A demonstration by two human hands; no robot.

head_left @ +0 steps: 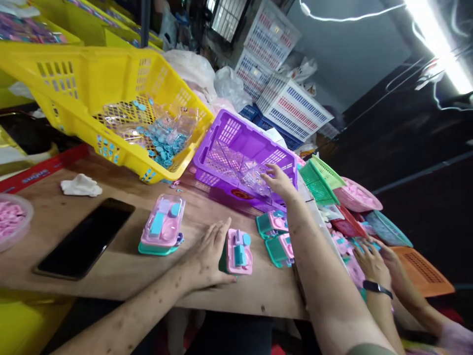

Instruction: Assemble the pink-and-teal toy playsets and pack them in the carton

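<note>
Clock directions are from the picture's center. At nine o'clock, the left edge cuts off a tub (26, 228) of pink pieces; a black phone (85, 238) lies at eight. A yellow basket (127, 160) at ten holds blue pieces and clear plastic. A lidded toy case (163, 224) sits at eight. At six, the left hand (209, 256) curves around an uncovered toy case (239, 252) on the tabletop (258, 296); grip pressure is unclear. The open right hand (280, 182) hovers over blurred clear covers (254, 177) in a purple basket (221, 183) at one. Its forearm partly hides two cases at four.
</note>
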